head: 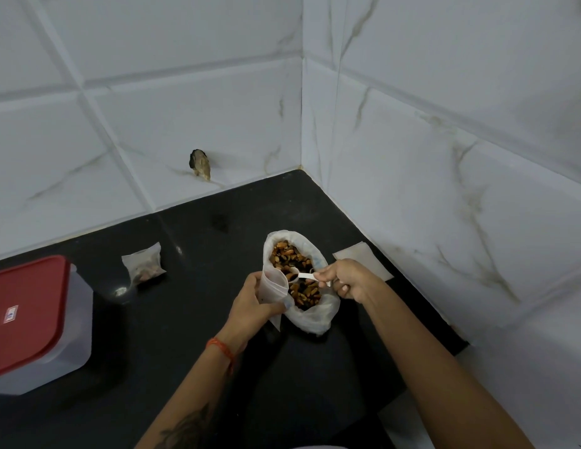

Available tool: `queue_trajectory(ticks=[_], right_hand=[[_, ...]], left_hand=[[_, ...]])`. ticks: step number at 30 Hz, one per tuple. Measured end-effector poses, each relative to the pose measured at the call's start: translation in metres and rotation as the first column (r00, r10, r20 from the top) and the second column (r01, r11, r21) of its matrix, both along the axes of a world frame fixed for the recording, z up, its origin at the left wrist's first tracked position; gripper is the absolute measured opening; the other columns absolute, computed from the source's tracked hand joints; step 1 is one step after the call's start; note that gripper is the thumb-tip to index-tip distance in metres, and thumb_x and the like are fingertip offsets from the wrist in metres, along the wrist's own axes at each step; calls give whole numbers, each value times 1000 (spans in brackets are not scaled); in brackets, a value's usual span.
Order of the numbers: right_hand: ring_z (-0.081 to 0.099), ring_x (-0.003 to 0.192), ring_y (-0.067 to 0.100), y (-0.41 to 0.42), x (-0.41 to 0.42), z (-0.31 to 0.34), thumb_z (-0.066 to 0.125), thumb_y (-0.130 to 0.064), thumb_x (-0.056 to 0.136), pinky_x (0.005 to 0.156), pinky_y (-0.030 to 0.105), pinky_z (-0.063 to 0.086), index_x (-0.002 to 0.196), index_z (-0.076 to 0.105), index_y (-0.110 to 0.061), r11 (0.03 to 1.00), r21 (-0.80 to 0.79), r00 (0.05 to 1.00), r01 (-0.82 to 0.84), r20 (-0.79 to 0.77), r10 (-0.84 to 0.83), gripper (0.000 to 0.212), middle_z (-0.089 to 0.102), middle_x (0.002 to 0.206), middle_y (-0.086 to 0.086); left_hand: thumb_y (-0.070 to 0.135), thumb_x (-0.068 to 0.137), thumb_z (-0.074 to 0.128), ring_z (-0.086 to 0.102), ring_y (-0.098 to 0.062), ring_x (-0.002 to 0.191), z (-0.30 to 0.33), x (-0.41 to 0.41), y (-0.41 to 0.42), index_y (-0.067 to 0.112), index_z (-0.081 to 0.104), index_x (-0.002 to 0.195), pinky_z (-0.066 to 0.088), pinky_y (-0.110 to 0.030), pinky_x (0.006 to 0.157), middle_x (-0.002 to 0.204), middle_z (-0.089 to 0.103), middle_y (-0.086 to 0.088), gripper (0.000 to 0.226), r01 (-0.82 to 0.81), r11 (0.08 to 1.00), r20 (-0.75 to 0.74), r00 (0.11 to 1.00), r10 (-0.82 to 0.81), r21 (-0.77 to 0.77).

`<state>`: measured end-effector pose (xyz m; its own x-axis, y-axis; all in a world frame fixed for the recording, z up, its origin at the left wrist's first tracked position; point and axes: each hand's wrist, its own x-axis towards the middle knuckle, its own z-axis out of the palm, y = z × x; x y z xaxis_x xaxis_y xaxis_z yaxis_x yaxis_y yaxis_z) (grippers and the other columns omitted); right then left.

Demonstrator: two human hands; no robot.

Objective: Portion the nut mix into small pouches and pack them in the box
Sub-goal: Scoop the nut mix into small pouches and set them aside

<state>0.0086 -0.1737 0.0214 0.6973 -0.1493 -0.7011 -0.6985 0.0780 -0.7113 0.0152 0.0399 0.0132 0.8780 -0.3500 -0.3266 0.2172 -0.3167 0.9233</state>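
The nut mix (300,294), glossy brown and dark pieces, filled a crumpled translucent plastic bag (315,315) with a rolled-down rim, standing on the polished black counter (198,312) near the tiled corner. The left hand (250,303) gripped a small clear pouch (276,286), fingers curled round its side and holding its mouth open against the bag's edge. The right hand (342,280) pinched the handle of a small white plastic spoon (302,276) between thumb and fingertips, its bowl at the pouch's mouth. A filled, sealed pouch (144,265) lay well to the left, near a frosted box (68,322) with a smooth red lid (26,312). A flat empty pouch (363,262) lay just behind the right hand.
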Motion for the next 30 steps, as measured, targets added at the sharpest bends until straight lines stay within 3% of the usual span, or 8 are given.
queue_trajectory(ticks=[6,12,17,20,22,25,27,30], right_hand=[[26,31,2,-4,-8,3,56,-7,91,30,11,21,94,67,-3,995,84,997,58,41,-62,11,56,63,1],[27,34,3,-8,-22,18,55,-10,92,33,10,23,99,67,-3,990,137,992,40,116,-56,16,55,63,0],[30,38,3,0,-34,43,58,-10,90,36,11,24,106,68,-2,997,77,959,12,281,-33,20,59,63,0],[41,43,3,15,-39,61,63,-12,87,42,13,30,97,73,-10,996,-94,897,0,439,41,14,65,64,0],[55,56,1,26,-41,68,66,-20,86,53,13,38,91,75,-22,900,-436,822,1,513,247,11,69,68,-6],[61,71,6,37,-44,67,64,-26,87,60,15,42,101,74,-31,498,-866,668,37,392,633,18,72,79,-8],[61,68,10,38,-45,63,66,-24,86,53,11,32,99,74,-31,344,-922,594,175,378,710,17,71,77,-6],[58,64,6,37,-44,59,71,-21,81,54,9,29,95,76,-29,366,-888,543,279,460,702,17,71,74,-5]], left_hand=[[8,72,78,56,-16,111,2,3,6,28,46,120,50,-42,97,121,57,1,61,-10,1000,-5,1000,10,-14],[9,74,78,54,-13,110,9,4,8,33,46,114,48,-28,86,118,55,6,57,-22,1000,107,994,20,16],[15,74,79,51,-7,106,20,6,5,37,43,112,44,-24,87,110,53,15,56,-2,999,224,975,-7,39],[18,74,79,53,-4,105,25,6,3,38,44,109,43,-19,83,109,55,17,53,9,1000,257,966,-11,10],[20,75,78,55,-3,104,27,6,2,42,47,106,45,-19,83,110,58,15,49,6,1000,260,966,1,-27],[21,77,77,57,2,100,30,4,1,42,49,106,46,-14,77,109,60,15,45,-7,997,260,965,27,-75],[19,77,76,57,1,100,31,2,0,35,51,111,46,-12,73,109,60,14,45,-17,995,254,966,41,-96],[18,78,76,57,1,100,31,2,0,29,51,118,49,-11,72,110,60,13,48,-25,993,250,967,54,-117]])
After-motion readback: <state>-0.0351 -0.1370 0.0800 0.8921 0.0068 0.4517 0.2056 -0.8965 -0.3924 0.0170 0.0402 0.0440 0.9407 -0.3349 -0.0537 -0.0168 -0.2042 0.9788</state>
